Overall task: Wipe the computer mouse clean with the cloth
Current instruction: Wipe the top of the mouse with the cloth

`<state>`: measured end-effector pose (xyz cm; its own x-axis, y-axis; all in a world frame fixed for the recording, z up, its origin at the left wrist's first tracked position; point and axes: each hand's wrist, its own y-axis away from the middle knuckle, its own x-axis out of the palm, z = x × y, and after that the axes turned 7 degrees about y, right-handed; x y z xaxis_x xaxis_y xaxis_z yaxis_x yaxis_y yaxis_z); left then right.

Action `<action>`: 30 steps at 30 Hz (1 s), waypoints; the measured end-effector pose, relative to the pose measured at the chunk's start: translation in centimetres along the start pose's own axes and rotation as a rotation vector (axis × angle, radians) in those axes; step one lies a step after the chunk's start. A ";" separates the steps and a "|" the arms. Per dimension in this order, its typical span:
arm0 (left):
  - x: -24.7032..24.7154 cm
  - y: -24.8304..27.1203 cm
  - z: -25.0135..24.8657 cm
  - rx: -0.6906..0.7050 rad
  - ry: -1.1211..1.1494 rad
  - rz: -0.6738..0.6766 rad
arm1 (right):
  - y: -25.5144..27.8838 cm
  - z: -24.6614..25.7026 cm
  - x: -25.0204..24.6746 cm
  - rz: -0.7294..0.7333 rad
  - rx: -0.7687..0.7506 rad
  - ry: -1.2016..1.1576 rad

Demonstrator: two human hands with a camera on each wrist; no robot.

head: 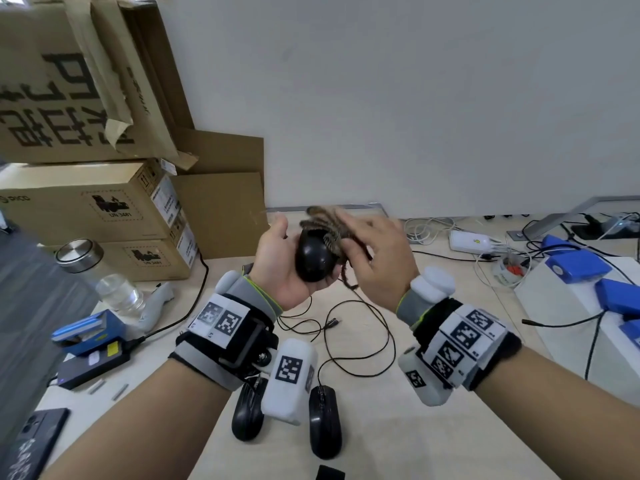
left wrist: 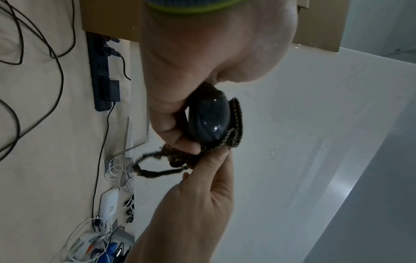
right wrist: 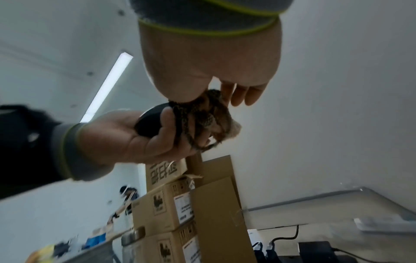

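Note:
My left hand (head: 280,261) is raised above the table, palm up, fingers curled round a glossy black computer mouse (head: 313,259). My right hand (head: 374,251) pinches a brown knitted cloth (head: 325,220) and holds it against the far and right side of the mouse. In the left wrist view the cloth (left wrist: 234,128) wraps the edge of the mouse (left wrist: 209,121), and loose loops hang below my left fingers (left wrist: 171,128). In the right wrist view the bunched cloth (right wrist: 209,113) sits under my right palm (right wrist: 209,67), with the mouse (right wrist: 148,124) mostly hidden in my left hand (right wrist: 135,137).
Two more black mice (head: 247,414) (head: 325,424) lie on the table below my wrists, with thin black cables (head: 360,327) beyond them. Stacked cardboard boxes (head: 90,202) and a glass bottle (head: 104,271) stand at the left. Blue packs (head: 575,265) lie on a white box at the right.

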<state>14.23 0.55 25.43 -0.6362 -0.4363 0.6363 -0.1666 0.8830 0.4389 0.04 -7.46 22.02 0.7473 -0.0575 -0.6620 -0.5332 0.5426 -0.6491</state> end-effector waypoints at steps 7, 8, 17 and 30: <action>0.0 -0.8 -0.1 0.014 0.103 0.002 | 1.3 1.8 0.7 -0.021 -0.133 -0.139; 0.0 -0.9 0.0 0.013 0.113 -0.001 | 1.3 1.6 0.8 -0.017 -0.176 -0.125; -0.4 -0.9 0.6 -0.001 -0.160 0.076 | -2.6 -0.3 0.3 0.091 0.278 -0.115; -1.3 -1.5 0.3 -0.002 -0.129 0.235 | 0.3 2.0 1.3 0.144 -0.079 -0.112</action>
<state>15.08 -0.12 23.74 -0.7483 -0.1930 0.6347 -0.0012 0.9571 0.2897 1.67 -5.73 21.70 0.6981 0.1119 -0.7072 -0.6641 0.4705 -0.5810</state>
